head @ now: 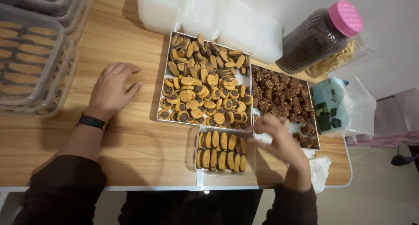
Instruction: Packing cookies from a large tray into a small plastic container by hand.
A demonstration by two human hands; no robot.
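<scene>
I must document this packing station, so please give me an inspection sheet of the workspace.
Surface: wooden table.
Job's things: clear box with two rows of cookies; metal tray of orange-brown cookies; second tray of dark clusters.
Clutter: stacked lidded boxes, pink-lidded jar, tissue pack, white containers.
Grippers: left hand flat on table, empty; right hand blurred at the box's corner.
Cables: nothing seen.
Surroundings: pale floor.

Dark brown long sleeves, black watch [92, 121] on left wrist, bare hands

Dim warm light, soft shadows, right hand [279, 140] motion-blurred, edges slightly bowed
</scene>
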